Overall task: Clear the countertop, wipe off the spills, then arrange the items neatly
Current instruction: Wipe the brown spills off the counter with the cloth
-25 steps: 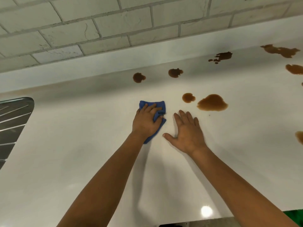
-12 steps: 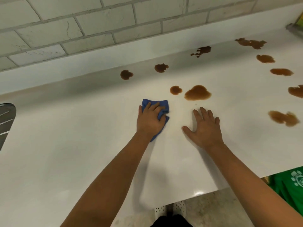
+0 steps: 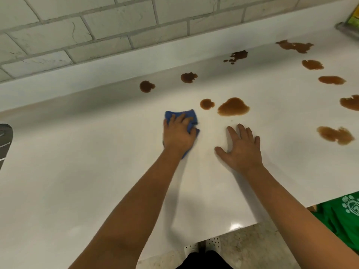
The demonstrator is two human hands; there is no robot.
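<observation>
Both hands sit a bit further right vs 0.5 s ago. Left hand (image 3: 179,135) grips crumpled blue cloth (image 3: 181,116) on glossy white countertop (image 3: 77,171), near small round brown spill (image 3: 207,104); right hand (image 3: 241,150) flat, fingers spread wide.

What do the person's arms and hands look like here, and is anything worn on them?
Both forearms are bare, with no sleeves showing. The left hand and right hand wear no gloves; no rings, watch or markings can be made out.
</observation>
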